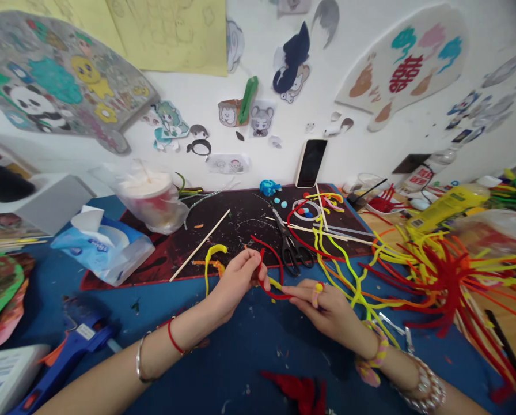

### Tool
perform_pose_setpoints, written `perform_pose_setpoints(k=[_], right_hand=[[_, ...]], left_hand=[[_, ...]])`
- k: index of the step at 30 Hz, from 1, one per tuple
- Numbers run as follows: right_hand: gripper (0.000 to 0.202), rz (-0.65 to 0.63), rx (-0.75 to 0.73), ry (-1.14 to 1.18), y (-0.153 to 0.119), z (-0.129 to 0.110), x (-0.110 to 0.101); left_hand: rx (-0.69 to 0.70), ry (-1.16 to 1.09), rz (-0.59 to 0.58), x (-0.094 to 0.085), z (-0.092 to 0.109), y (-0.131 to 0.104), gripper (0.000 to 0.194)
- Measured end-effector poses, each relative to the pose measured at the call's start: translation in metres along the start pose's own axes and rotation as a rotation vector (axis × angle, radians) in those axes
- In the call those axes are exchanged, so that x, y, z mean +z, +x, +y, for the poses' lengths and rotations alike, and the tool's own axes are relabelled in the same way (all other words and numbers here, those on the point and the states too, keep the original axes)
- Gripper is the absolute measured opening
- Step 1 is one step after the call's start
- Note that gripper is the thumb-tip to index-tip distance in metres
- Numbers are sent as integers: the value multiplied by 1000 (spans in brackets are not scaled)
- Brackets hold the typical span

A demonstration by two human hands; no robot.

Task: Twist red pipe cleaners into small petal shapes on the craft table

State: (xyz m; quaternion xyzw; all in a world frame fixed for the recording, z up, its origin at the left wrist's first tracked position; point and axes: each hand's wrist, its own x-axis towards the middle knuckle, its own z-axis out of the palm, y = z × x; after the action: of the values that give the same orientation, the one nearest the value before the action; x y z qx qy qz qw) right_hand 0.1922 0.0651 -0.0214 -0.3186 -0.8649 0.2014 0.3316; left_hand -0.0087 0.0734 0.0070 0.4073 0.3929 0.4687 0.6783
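Observation:
My left hand pinches a red pipe cleaner, which bends in a curve below its fingertips. A short yellow piece shows beside the red one, between the hands. My right hand, with a yellow and pink ring on one finger, has its fingertips closed on the right end of the red pipe cleaner. Just beyond the hands lie black-handled scissors and another curved red strand. A bent yellow pipe cleaner and an orange one rest behind my left hand.
A large pile of red and yellow pipe cleaners spreads on the right. Leftward are a blue glue gun, a tissue pack and a bagged cup. A phone leans on the wall. Red scraps lie at the front.

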Motion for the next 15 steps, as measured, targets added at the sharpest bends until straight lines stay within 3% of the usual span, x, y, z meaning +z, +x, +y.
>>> perform_pose_setpoints(k=[10,15], right_hand=[[22,108,202,101,6,7,-3],[21,223,305,215,8,9,-6]], left_hand=[[10,229,-39,-1,-6,2,10],[-17,212,-93,0,-6,1,17]])
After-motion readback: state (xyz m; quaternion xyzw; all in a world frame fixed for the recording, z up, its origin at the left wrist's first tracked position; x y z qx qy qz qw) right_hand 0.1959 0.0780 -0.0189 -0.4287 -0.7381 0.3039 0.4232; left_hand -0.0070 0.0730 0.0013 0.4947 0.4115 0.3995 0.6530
